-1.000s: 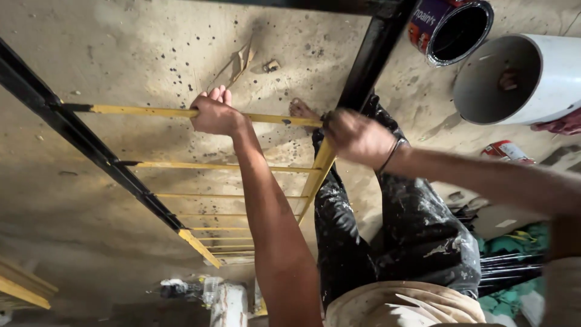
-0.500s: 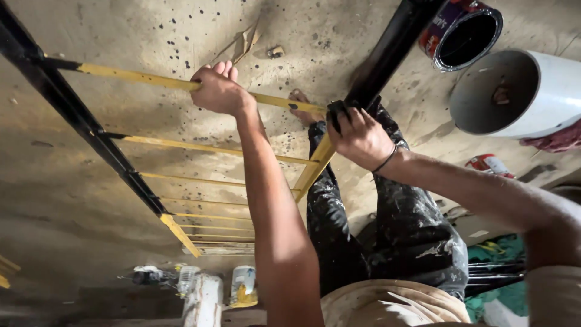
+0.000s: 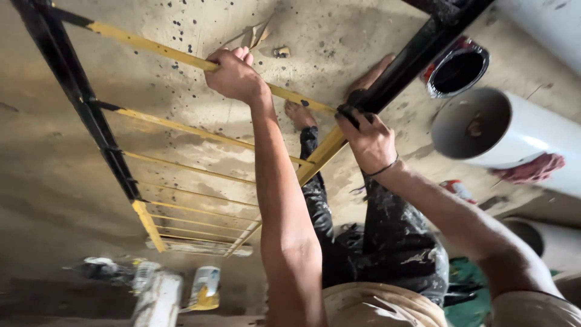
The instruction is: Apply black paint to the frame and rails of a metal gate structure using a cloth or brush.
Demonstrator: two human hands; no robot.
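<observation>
Ladder (image 3: 181,57) nearer; hands (image 3: 233,75) still gripping; paint can (image 3: 457,69) empty.

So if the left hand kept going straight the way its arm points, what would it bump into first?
The left hand is wrapped around a yellow ladder rung. Straight past it the first thing looks like the scrap of torn paper on the spotted concrete floor, though depth is unclear.

Ladder rungs (image 3: 181,57) yellow; ladder side rails (image 3: 78,103) black above, yellow lower down. Floor (image 3: 181,151) pale beige concrete, speckled with dark spots. Trousers (image 3: 393,242) black, flecked with pale paint. Wide pipe (image 3: 520,139) white, dull grey inside. Paint can (image 3: 457,69) red and white outside, black inside. Rag (image 3: 532,168) faded red. Cloth (image 3: 469,278) green at lower right. Wristband (image 3: 381,171) dark.
</observation>
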